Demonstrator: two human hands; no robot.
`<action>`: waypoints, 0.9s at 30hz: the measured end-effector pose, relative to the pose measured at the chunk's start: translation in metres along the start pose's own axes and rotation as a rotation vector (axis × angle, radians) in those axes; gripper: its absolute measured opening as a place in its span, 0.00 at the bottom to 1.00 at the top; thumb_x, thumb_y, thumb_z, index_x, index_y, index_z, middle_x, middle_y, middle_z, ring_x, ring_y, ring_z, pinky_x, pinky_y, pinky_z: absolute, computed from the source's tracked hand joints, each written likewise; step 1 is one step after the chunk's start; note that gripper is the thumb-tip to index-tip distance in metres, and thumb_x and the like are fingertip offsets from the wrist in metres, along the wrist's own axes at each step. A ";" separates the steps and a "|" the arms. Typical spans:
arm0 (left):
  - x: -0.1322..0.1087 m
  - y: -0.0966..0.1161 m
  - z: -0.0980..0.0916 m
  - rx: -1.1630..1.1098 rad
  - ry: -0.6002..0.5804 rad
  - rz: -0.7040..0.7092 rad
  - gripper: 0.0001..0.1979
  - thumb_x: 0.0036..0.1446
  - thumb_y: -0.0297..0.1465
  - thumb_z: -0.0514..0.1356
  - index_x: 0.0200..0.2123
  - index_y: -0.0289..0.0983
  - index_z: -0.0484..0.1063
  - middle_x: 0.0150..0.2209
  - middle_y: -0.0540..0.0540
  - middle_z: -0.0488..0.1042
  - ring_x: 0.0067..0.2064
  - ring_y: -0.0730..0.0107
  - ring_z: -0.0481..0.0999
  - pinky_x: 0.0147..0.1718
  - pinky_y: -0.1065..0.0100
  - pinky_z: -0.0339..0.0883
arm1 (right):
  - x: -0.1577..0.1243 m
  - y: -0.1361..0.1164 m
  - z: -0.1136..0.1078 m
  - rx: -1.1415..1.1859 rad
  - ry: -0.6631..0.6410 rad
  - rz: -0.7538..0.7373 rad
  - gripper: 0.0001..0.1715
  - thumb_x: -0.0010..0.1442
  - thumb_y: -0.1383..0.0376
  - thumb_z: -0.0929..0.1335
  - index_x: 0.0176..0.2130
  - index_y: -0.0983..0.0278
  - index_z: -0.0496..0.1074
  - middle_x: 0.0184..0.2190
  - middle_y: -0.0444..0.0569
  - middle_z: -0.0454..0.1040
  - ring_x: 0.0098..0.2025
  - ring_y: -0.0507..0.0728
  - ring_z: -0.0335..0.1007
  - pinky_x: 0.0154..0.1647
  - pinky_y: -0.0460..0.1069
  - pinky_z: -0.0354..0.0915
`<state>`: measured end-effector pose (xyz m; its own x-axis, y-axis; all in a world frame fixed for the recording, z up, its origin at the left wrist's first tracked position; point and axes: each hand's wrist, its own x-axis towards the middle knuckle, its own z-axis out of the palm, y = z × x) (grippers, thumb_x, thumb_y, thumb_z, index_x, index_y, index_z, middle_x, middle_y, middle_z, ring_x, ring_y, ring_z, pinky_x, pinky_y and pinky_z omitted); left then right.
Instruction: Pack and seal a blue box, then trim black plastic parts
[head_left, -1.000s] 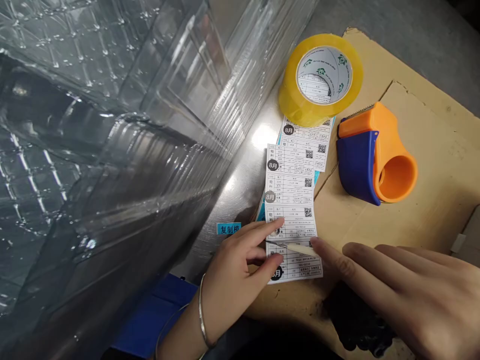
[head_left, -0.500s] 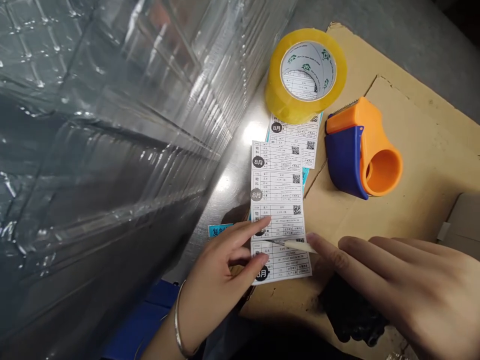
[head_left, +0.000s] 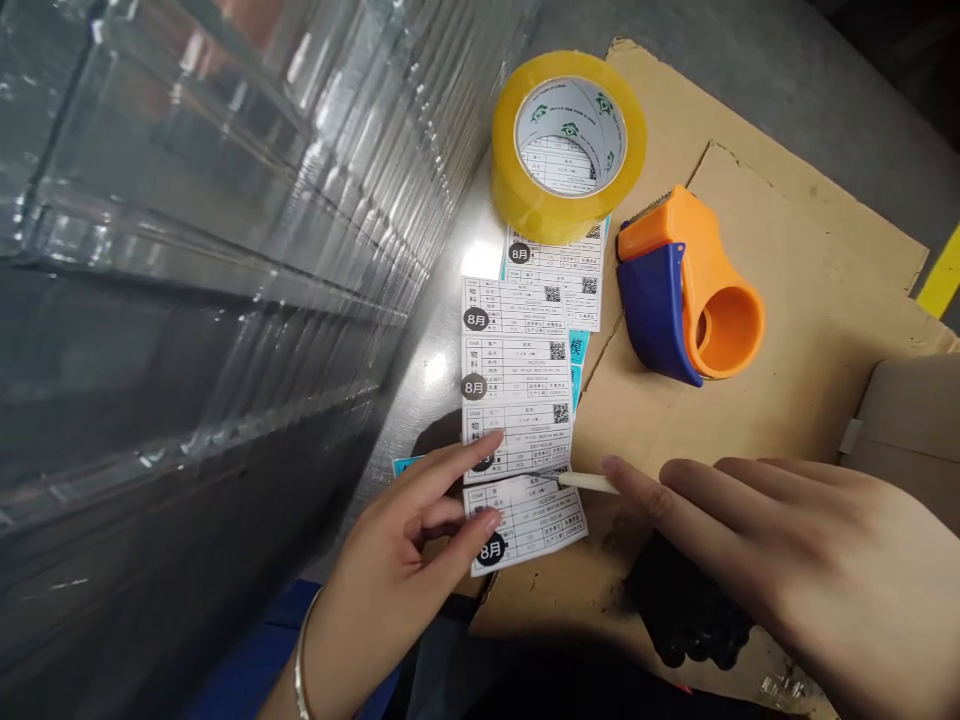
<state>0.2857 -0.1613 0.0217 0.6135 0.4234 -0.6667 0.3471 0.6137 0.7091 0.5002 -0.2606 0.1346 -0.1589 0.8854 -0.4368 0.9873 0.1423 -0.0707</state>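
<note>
A strip of printed white labels [head_left: 517,375] with black round marks lies in front of me. Its lowest label [head_left: 536,540] has parted slightly from the one above, with a narrow slanting gap between. My left hand [head_left: 420,520] holds the strip at its left edge, the forefinger above the gap and the thumb on the lowest label. In my right hand [head_left: 757,530] is a slim white-handled craft knife [head_left: 589,483]. Its thin dark blade lies along the gap, near the right side of the strip. My right fingertips partly hide the handle.
A roll of clear yellow tape [head_left: 570,215] stands on more labels at the back. An orange and blue tape dispenser [head_left: 690,290] sits on brown cardboard [head_left: 810,260]. Shiny film-wrapped goods [head_left: 225,250] rise at the left. Black material [head_left: 686,600] lies under my right hand.
The knife has moved to the right across the strip, and the gap above the lowest label has widened. That label now tilts away slightly. The whole view has shifted a little.
</note>
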 end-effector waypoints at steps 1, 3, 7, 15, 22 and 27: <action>0.000 0.000 0.000 -0.003 0.003 0.003 0.24 0.55 0.33 0.67 0.56 0.43 0.76 0.25 0.51 0.79 0.30 0.71 0.81 0.35 0.76 0.77 | -0.001 0.000 0.000 0.001 0.003 0.007 0.37 0.55 0.77 0.61 0.62 0.64 0.60 0.34 0.49 0.78 0.28 0.60 0.72 0.27 0.54 0.65; 0.000 -0.001 -0.001 0.007 0.019 0.002 0.24 0.54 0.33 0.67 0.56 0.44 0.76 0.32 0.49 0.82 0.29 0.74 0.80 0.31 0.78 0.76 | -0.001 0.000 0.000 0.001 0.006 0.017 0.37 0.55 0.78 0.61 0.62 0.64 0.60 0.33 0.48 0.77 0.28 0.60 0.71 0.27 0.54 0.64; 0.001 0.000 -0.002 0.028 0.049 0.000 0.24 0.52 0.34 0.68 0.54 0.45 0.77 0.53 0.43 0.79 0.26 0.79 0.77 0.25 0.79 0.74 | -0.001 0.003 -0.001 -0.022 -0.005 0.012 0.37 0.53 0.78 0.61 0.61 0.64 0.61 0.30 0.46 0.75 0.25 0.59 0.68 0.24 0.54 0.62; 0.002 0.001 -0.006 0.035 0.065 -0.011 0.26 0.50 0.36 0.69 0.55 0.46 0.76 0.43 0.47 0.82 0.24 0.79 0.75 0.24 0.79 0.72 | -0.012 0.009 -0.003 -0.027 0.004 0.043 0.37 0.52 0.79 0.60 0.59 0.64 0.65 0.32 0.48 0.77 0.27 0.61 0.71 0.26 0.56 0.62; 0.000 -0.008 -0.011 0.039 0.030 -0.049 0.32 0.52 0.39 0.68 0.61 0.43 0.71 0.27 0.50 0.80 0.28 0.70 0.79 0.28 0.75 0.73 | -0.024 0.018 -0.007 -0.071 0.007 0.060 0.39 0.52 0.81 0.59 0.61 0.63 0.64 0.31 0.48 0.77 0.26 0.60 0.70 0.26 0.55 0.62; 0.004 -0.010 -0.017 0.001 0.000 -0.063 0.39 0.53 0.43 0.67 0.66 0.40 0.63 0.21 0.52 0.74 0.29 0.65 0.78 0.27 0.72 0.71 | -0.048 0.038 -0.012 -0.103 0.011 0.131 0.47 0.53 0.82 0.57 0.68 0.58 0.57 0.34 0.46 0.79 0.25 0.59 0.73 0.22 0.53 0.64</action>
<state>0.2727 -0.1545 0.0076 0.5906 0.3836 -0.7099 0.3858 0.6384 0.6660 0.5451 -0.2920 0.1634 -0.0296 0.9042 -0.4260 0.9945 0.0695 0.0783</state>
